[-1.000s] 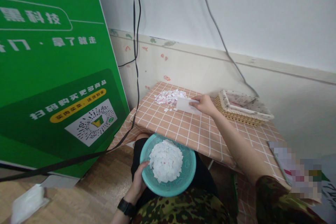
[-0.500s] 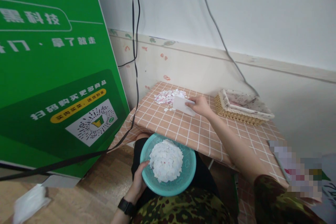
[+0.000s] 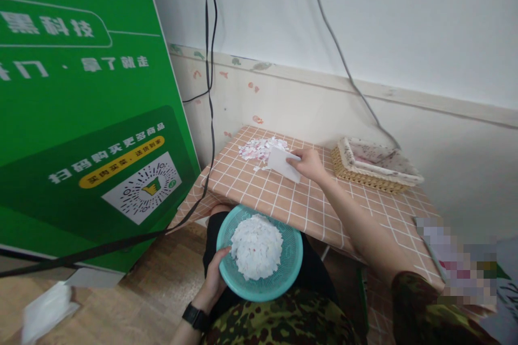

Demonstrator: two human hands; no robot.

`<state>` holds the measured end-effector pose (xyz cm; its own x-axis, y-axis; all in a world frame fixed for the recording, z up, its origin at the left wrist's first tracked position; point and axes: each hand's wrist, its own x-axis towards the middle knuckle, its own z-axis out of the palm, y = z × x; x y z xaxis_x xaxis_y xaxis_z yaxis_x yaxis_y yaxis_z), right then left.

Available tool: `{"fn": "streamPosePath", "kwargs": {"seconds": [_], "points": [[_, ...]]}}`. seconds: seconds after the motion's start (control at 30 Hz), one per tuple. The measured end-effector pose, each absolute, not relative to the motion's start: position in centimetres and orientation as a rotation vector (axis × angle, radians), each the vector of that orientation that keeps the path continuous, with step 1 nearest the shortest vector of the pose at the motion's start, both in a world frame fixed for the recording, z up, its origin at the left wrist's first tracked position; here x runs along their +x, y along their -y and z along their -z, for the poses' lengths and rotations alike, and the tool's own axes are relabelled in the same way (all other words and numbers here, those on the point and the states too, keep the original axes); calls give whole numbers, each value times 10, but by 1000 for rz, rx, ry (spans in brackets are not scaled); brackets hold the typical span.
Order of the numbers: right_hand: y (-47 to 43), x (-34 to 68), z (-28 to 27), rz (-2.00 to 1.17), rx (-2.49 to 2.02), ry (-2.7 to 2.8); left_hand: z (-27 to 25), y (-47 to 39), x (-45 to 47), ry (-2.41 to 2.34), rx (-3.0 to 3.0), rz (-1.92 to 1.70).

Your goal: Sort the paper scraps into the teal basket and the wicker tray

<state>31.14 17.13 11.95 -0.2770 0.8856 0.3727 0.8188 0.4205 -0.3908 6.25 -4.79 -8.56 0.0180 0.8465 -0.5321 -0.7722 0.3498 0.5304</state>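
My right hand (image 3: 309, 165) pinches the edge of a white rectangular scraper card (image 3: 283, 164) over the table. The card's far edge meets a loose heap of small white and pinkish paper scraps (image 3: 257, 149). On my lap sits a round teal plastic colander (image 3: 291, 259), gripped at its left rim by my left hand (image 3: 214, 275), thumb over the edge. Inside it lies a mound of whitish torn paper pulp or scraps (image 3: 256, 248); which of these I cannot tell.
The table wears a brown checked cloth (image 3: 259, 194). At its right stands a wicker basket (image 3: 372, 172) with a fabric lining. A green printed panel (image 3: 81, 118) rises on the left, a black strap (image 3: 121, 242) crossing before it. A white plastic bag (image 3: 46, 312) lies on the floor.
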Motion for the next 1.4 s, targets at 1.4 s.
{"fn": "streamPosePath", "kwargs": {"seconds": [1.4], "points": [[-154,305,-130,-347,-1247,2300,88,49,62,-898,105,-1283]]}}
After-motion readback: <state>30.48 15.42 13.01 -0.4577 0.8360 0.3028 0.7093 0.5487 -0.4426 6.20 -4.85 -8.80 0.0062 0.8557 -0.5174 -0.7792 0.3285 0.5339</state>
